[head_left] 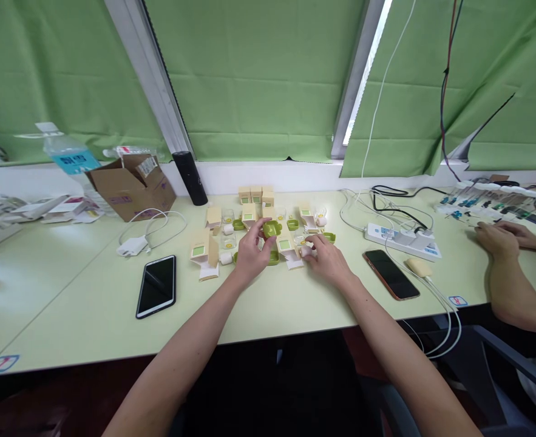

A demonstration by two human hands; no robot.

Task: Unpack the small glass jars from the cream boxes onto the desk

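At table centre, below the green blinds, your left hand pinches a small green lidded case by its rim, lifted just clear of the cluster of tan cartons. Fingers close narrowly on it, thumb on the near side. Your right hand lies low on the table, fingers curled over a small white piece beside an open carton; whether it grips or only touches, you cannot tell.

Judgement: keep the green case level and hold by the edges so the lid stays free. Steady the carton with the right hand before bringing anything to it; loose flaps sit close on every side, so move in short arcs.

Around you: black phone to the left, a second phone and power strip to the right, both well apart from the work. Another person's hand rests near the far right edge.
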